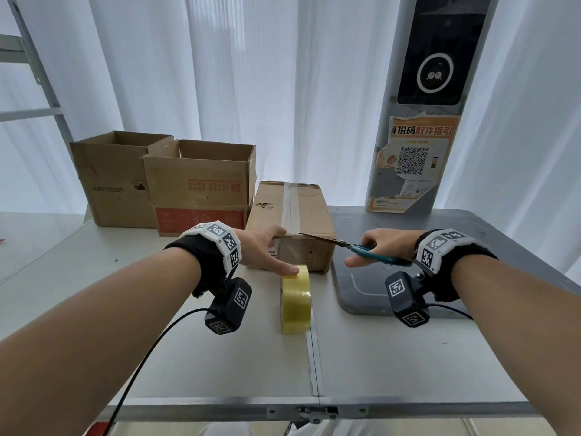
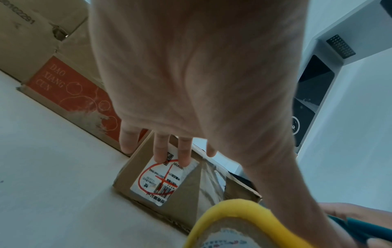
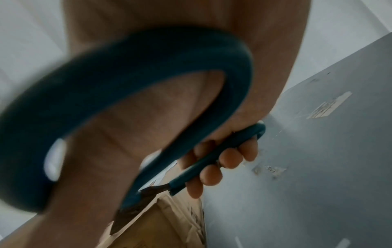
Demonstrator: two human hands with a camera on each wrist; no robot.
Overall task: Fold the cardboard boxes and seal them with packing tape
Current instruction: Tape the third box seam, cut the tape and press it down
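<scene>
A small closed cardboard box (image 1: pixel 290 225), its top seam covered by a strip of clear tape (image 1: pixel 290 206), lies on the grey tabletop (image 1: pixel 393 350). The left hand (image 1: pixel 264 248) rests on the box's near left corner, fingers straight and spread over the top edge and the shipping label (image 2: pixel 161 181), while its thumb touches the yellow packing tape roll (image 1: pixel 295 298) standing on edge just in front of the box. The right hand (image 1: pixel 380 247) grips teal-handled scissors (image 1: pixel 355 247), fingers curled through the handle loops, with the blades reaching over the box's near right edge. Behind and to the left stand two open cardboard boxes: a plain one (image 1: pixel 110 180) and one with a red band (image 1: pixel 201 187), side by side.
</scene>
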